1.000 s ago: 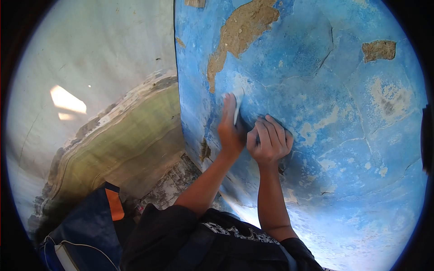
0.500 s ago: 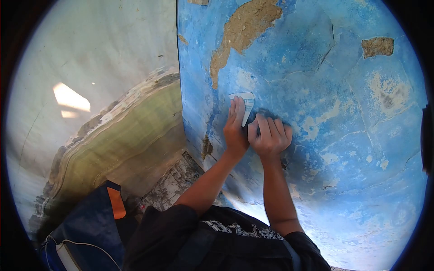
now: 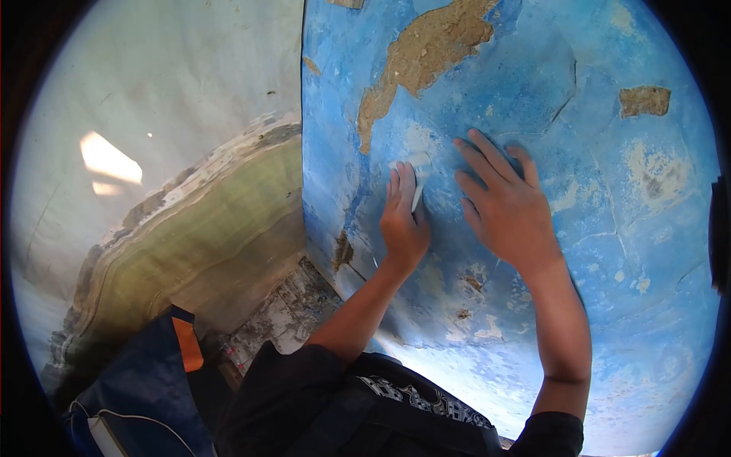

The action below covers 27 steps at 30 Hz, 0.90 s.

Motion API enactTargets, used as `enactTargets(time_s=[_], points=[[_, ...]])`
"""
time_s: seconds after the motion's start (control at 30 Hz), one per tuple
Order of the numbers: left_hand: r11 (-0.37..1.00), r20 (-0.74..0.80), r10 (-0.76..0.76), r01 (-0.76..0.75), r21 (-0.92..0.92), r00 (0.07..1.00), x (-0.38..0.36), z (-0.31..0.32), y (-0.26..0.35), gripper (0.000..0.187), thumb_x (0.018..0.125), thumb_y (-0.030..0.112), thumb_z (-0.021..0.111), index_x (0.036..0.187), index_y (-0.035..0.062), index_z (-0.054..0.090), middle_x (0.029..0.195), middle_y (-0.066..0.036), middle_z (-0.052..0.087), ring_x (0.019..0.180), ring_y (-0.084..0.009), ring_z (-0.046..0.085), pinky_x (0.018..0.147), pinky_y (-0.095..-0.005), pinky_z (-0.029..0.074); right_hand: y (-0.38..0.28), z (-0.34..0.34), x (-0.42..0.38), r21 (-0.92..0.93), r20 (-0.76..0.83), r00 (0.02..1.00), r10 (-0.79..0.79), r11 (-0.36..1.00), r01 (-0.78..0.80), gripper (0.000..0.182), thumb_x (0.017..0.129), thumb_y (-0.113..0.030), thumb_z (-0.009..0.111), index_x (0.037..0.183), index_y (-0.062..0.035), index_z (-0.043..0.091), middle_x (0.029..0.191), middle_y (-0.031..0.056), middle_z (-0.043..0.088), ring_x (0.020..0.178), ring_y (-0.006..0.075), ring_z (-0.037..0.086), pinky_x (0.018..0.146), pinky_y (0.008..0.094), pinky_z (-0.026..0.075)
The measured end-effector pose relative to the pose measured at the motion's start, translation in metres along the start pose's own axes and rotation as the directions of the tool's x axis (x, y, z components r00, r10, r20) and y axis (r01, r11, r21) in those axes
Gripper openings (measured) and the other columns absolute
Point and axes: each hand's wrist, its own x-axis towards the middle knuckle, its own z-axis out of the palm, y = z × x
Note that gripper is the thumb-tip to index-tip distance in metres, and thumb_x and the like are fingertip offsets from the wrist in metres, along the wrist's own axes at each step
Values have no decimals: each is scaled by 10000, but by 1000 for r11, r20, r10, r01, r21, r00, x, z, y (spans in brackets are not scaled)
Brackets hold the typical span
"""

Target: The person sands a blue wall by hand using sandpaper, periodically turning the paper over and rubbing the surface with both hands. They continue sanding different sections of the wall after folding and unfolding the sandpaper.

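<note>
My left hand (image 3: 403,221) is up against the blue peeling wall (image 3: 487,91), with its fingers stretched over a thin white flat piece (image 3: 417,199). A narrow edge of that piece shows beside the index finger; the rest is hidden by the hand or blends into the pale patch behind. To the right, my right hand (image 3: 506,202) has its fingers spread over the wall surface, palm toward it, and holds nothing. Above both hands, a long brown patch (image 3: 426,53) lies where the paint has come away.
A pale wall with a greenish stained lower band (image 3: 205,244) meets the blue wall at a corner on the left. At lower left sits a dark blue bag (image 3: 145,381) with an orange patch and a white cable. Cracks and a smaller bare patch (image 3: 645,100) mark the blue wall.
My right hand has gone from a curled fist beside the left hand to spread fingers farther up and right. The white piece in my left hand now shows less of its face.
</note>
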Motion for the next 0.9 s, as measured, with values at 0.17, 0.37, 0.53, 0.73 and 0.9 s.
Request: enactTargets(time_s=[0.17, 0.37, 0.53, 0.73, 0.9], points=[[990, -24, 68, -64, 124, 997, 9, 0, -2, 584, 1024, -66, 599, 1601, -38, 518, 1592, -312, 554, 1553, -487, 434, 1246, -543, 414, -4, 2, -1, 14, -53, 999, -1, 1000, 1, 284, 863, -214, 808, 1119, -102, 756, 1482, 73, 665, 1517, 230, 503, 1243, 523, 360], [968, -4, 233, -232, 92, 972, 4, -1, -15, 603, 994, -103, 570, 1591, -39, 529, 1625, -297, 532, 1557, -476, 451, 1241, -557, 390, 0, -6, -11, 155, -14, 999, 35, 987, -33, 306, 896, -198, 811, 1184, -116, 751, 1503, 64, 653, 1531, 240, 494, 1251, 565, 318], [980, 50, 201, -200, -20, 978, 16, 1, -2, 685, 977, -125, 567, 1647, -28, 463, 1712, -288, 423, 1602, -487, 376, 1262, -588, 321, 1, -10, -11, 175, -23, 1000, 16, 985, -12, 296, 857, -199, 832, 1124, -96, 753, 1396, 92, 698, 1484, 238, 532, 1252, 527, 341], [969, 94, 193, -204, 137, 977, 15, 7, -8, 624, 1068, 30, 551, 1661, -88, 395, 1737, -304, 369, 1642, -486, 288, 1309, -624, 159, -1, -4, -13, 113, -18, 1000, 7, 994, -5, 236, 883, -211, 802, 1092, -109, 763, 1366, 84, 723, 1469, 224, 543, 1248, 509, 347], [940, 29, 337, -334, -65, 941, 32, 18, -28, 634, 1072, 99, 583, 1657, -77, 410, 1739, -311, 357, 1640, -520, 262, 1311, -643, 173, 1, -5, -18, 127, -9, 1000, -11, 992, 12, 247, 886, -216, 804, 1107, -114, 761, 1385, 83, 713, 1467, 225, 546, 1248, 514, 346]])
